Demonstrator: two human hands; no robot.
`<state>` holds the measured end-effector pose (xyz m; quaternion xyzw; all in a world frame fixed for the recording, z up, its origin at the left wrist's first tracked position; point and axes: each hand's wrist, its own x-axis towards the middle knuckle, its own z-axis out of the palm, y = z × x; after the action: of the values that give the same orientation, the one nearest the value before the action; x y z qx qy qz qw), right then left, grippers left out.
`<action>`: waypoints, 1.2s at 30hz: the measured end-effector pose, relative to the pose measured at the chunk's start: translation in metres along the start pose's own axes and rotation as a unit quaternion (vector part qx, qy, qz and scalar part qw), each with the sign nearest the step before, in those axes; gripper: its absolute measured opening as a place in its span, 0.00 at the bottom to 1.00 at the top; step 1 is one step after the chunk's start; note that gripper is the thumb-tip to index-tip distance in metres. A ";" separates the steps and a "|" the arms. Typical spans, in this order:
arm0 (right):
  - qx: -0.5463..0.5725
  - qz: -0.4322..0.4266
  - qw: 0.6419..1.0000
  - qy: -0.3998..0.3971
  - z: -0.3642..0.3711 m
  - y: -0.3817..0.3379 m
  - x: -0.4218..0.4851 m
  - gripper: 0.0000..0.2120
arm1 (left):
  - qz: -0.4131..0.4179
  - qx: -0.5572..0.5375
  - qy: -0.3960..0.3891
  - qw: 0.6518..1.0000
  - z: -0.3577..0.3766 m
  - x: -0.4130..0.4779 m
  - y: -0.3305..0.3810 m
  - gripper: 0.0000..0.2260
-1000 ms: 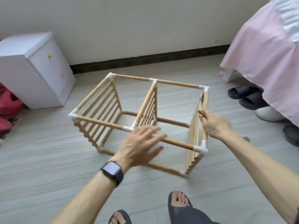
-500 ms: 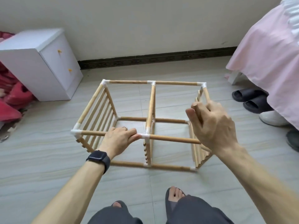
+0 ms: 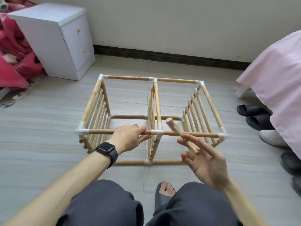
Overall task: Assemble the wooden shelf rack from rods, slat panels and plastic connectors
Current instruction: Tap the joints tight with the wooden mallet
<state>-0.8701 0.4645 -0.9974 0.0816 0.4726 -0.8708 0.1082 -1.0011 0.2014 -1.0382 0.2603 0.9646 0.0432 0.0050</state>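
Note:
The wooden rack lies on its side on the tiled floor, its rods joined by white plastic connectors. Three slat panels stand upright in it: left, middle and right. My left hand, a dark watch on its wrist, grips the near top rod just left of the middle connector. My right hand hovers in front of the right half of that rod. Its fingers are spread and loosely hold the handle of a small wooden mallet, whose head points over the rod.
A white drawer cabinet stands at the back left beside red fabric. A pink bedcover hangs at the right, with dark slippers and a white shoe below it. My knees and sandalled foot are close in front.
My right hand left the right end panel and came down in front of the near rod, the mallet now showing in it. My left hand stays on the near rod.

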 end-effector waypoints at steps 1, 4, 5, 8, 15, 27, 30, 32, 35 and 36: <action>-0.013 0.012 1.000 0.002 -0.003 0.007 -0.001 0.21 | 0.002 0.002 0.001 1.000 0.000 -0.001 0.000 0.19; -0.174 -0.014 0.981 0.090 -0.006 0.028 0.001 0.08 | 0.007 0.001 0.009 1.000 0.000 -0.004 -0.001 0.19; -0.237 -0.034 0.964 0.118 -0.007 0.033 0.002 0.07 | 0.009 0.000 0.012 1.000 0.000 -0.005 -0.001 0.19; -0.375 -0.054 0.908 0.176 -0.010 0.038 0.001 0.07 | 0.012 -0.002 0.011 1.000 0.000 -0.006 0.000 0.18; -0.511 -0.173 0.820 0.193 -0.002 0.029 -0.009 0.07 | 0.004 0.021 0.015 1.000 0.001 0.003 0.009 0.13; -0.641 -0.123 0.738 0.173 -0.009 0.036 0.004 0.18 | -0.015 0.037 0.036 0.999 0.004 0.007 0.016 0.20; -0.671 -0.131 0.713 0.156 -0.004 0.023 0.007 0.18 | -0.015 0.034 0.032 0.999 0.003 0.008 0.015 0.20; -0.705 -0.132 0.683 0.138 0.003 0.007 0.009 0.18 | -0.017 0.035 0.031 0.999 0.004 0.008 0.015 0.20; -0.743 -0.156 0.636 0.135 0.011 -0.022 0.013 0.19 | -0.014 0.040 0.035 0.999 0.004 0.008 0.015 0.20; -0.734 -0.188 0.637 0.142 0.013 -0.030 0.012 0.18 | -0.013 0.039 0.036 0.999 0.004 0.009 0.016 0.21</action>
<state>-0.8902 0.4681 -0.9692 0.0075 0.9710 -0.2160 -0.1020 -1.0007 0.2195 -1.0411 0.2459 0.9684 0.0147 -0.0389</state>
